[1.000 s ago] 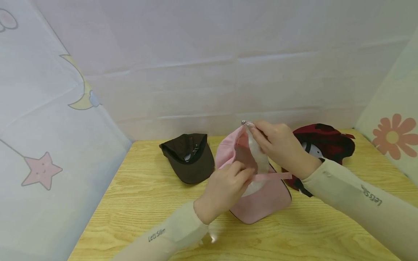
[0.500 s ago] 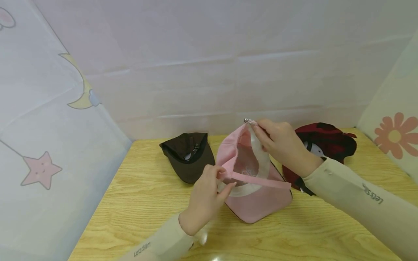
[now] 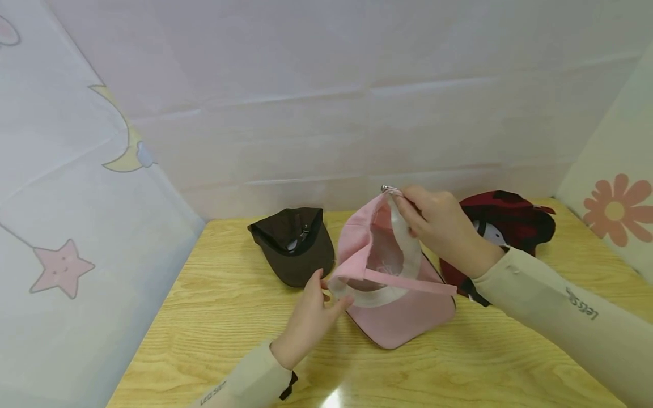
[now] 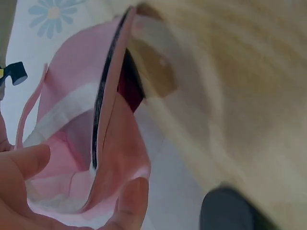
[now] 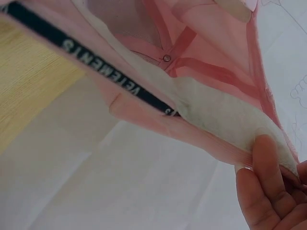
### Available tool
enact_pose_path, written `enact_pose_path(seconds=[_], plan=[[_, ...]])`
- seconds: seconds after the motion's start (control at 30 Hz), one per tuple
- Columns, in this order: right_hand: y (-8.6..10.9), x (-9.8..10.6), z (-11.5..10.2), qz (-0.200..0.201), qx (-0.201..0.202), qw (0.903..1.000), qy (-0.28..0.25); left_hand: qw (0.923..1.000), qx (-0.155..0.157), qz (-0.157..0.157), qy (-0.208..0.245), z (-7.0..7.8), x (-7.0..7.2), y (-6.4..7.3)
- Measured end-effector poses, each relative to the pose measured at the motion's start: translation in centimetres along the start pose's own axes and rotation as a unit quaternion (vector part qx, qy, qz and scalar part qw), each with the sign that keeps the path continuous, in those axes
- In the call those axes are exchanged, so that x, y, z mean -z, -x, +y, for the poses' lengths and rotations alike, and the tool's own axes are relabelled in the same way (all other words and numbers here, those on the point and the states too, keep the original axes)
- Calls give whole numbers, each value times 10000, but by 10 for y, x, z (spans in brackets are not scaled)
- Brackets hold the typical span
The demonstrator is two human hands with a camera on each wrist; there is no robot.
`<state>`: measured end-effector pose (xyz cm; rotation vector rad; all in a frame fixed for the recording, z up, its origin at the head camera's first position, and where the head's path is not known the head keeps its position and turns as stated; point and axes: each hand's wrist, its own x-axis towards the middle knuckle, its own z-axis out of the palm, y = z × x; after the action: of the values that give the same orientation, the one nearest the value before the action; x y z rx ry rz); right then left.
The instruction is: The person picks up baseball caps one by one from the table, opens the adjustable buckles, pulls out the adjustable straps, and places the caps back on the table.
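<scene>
A pink cap (image 3: pixel 403 317) is tipped up with its inside facing me and its brim low over the table. My right hand (image 3: pixel 446 224) pinches the rim at the top, beside a small metal buckle (image 3: pixel 389 188). At the lower left edge, my left hand (image 3: pixel 306 326) holds the rim, its thumb on the near side and the other fingers partly hidden behind the cloth. A loose pink strap (image 3: pixel 415 282) juts rightward across the cap's opening. In the right wrist view, a dark lettered band (image 5: pixel 103 67) runs along the pink cap.
A dark brown cap (image 3: pixel 301 266) lies left of the pink one on the wooden table (image 3: pixel 214 317). Behind my right wrist is a red and black cap (image 3: pixel 505 218), partly covered. Printed cloth walls (image 3: pixel 285 141) stand behind and at both sides.
My left hand has moved left and slightly down from the strap to the cap's left edge, spreading the rim outward. The strap's base has come into view. My right hand keeps its grip.
</scene>
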<state>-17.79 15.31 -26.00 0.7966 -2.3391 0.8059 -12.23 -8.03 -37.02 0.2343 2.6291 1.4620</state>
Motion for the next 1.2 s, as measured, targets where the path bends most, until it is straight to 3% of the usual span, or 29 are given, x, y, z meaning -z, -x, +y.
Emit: enact_pose_path(seconds=[0.07, 0.2, 0.37, 0.5, 0.8, 0.93, 1.2], plan=[[0, 0, 0, -22, -18, 10000, 22, 9977, 157, -355, 555, -4, -2, 1], [1, 1, 0, -14, 9, 10000, 49, 9851, 191, -917, 1446, -12, -12, 1], [2, 0, 0, -10, 35, 10000, 47, 9683, 585, -1171, 2129, -17, -25, 1], [3, 1, 0, -35, 15, 10000, 54, 9584, 769, -1150, 2497, -19, -33, 1], [6, 1, 1, 53, 99, 9999, 91, 9461, 858, -827, 3013, -20, -37, 2], [9, 1, 2, 146, 219, 9995, 146, 9455, 821, -707, 3070, -20, -35, 3], [18, 1, 6, 299, 399, 9974, 521, 9517, 841, -626, 2887, -19, -29, 6]])
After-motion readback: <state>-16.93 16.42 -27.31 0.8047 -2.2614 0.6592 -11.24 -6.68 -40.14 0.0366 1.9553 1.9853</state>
